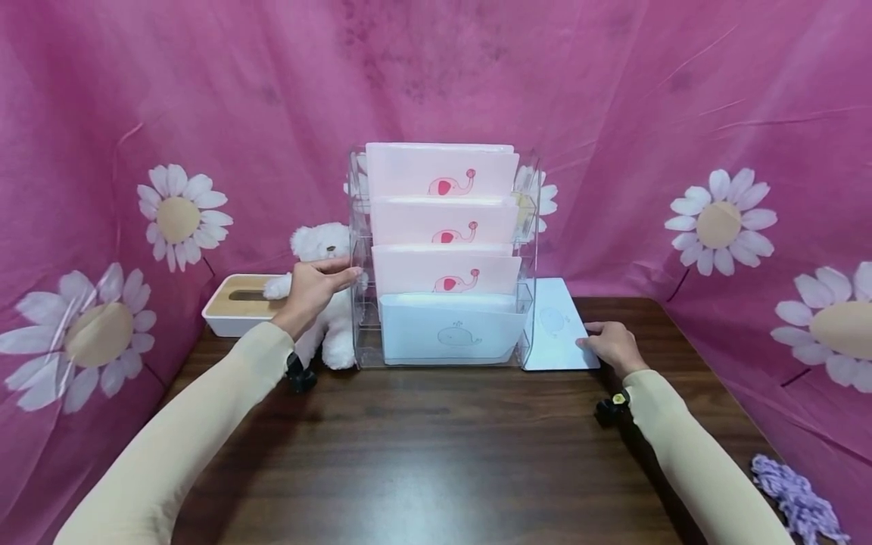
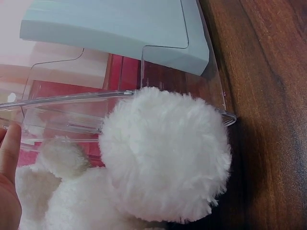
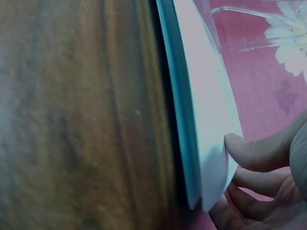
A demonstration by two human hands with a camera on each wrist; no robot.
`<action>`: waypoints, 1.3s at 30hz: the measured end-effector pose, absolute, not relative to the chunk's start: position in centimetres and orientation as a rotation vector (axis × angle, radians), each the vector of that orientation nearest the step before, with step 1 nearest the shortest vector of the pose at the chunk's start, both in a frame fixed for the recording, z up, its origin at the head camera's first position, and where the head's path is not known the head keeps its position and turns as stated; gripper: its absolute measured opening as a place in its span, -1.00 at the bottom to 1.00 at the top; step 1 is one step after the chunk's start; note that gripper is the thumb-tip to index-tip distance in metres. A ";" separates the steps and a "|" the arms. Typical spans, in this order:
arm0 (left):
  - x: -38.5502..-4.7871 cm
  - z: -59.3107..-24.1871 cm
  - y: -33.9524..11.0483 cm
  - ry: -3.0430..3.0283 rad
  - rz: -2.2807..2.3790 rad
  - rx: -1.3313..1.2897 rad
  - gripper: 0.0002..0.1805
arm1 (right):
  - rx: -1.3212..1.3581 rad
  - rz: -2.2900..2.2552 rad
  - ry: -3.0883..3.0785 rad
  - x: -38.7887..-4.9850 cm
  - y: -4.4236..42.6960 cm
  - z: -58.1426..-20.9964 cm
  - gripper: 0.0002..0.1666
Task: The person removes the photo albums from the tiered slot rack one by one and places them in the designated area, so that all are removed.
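A clear rack (image 1: 358, 348) stands upright, with pink elephant-print folders (image 1: 409, 271) in its upper tiers and a pale blue whale-print folder (image 1: 415, 333) in the lowest. At its left side, my left hand (image 1: 312, 294) holds the side panel's edge with thumb and fingers; the left wrist view shows only part of this hand (image 2: 8, 177). Right of the rack, a pale booklet stack (image 1: 555, 333) lies on the table. My right hand (image 1: 615, 347) pinches its right edge, the thumb (image 3: 259, 151) on top and the other fingers below, lifting top sheets slightly apart from the lower ones (image 3: 180, 110).
Against the rack's left side sits a white plush bear (image 1: 338, 333), a paw (image 2: 168, 153) near the left wrist camera. Behind it is a white box with a wooden lid (image 1: 235, 325). Purple yarn (image 1: 797, 496) lies at the right edge. Pink floral cloth (image 1: 436, 68) surrounds the wooden table (image 1: 436, 454).
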State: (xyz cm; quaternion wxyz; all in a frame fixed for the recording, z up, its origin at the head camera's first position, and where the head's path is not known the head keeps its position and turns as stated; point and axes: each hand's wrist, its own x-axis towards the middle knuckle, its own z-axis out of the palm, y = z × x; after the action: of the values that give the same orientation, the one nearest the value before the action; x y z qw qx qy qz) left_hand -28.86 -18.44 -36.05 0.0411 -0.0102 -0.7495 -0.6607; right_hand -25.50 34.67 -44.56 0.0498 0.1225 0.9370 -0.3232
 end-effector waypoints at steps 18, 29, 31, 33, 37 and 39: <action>-29.3 -35.8 -18.3 -2.257 -2.021 -0.062 -0.43 | 0.277 -1.330 2.900 -28.3 35.6 -37.9 -0.07; -29.2 -36.1 -18.5 -2.233 -2.043 -0.051 -0.43 | 0.065 -1.894 2.703 -30.4 35.1 -29.4 0.00; -29.2 -36.2 -18.5 -2.244 -2.035 -0.042 -0.43 | -0.022 -2.060 2.633 -30.9 34.8 -27.9 -0.04; -29.1 -36.2 -18.6 -2.261 -2.025 -0.028 -0.43 | -0.127 -2.215 2.543 -31.3 34.2 -26.6 -0.06; -28.9 -36.3 -18.5 -2.291 -1.996 -0.012 -0.41 | -0.336 -2.394 2.445 -31.8 32.7 -24.6 -0.13; -28.9 -36.4 -18.5 -2.302 -1.970 -0.006 -0.41 | -0.409 -2.428 2.427 -32.1 31.8 -23.8 -0.16</action>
State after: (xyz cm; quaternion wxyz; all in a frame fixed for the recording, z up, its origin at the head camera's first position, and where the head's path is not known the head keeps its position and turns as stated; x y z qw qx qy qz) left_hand -28.88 -18.49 -36.37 0.0556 -0.0019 -0.7585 -0.6493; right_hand -32.07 31.77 -23.75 -0.1573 -0.1168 0.6933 -0.6935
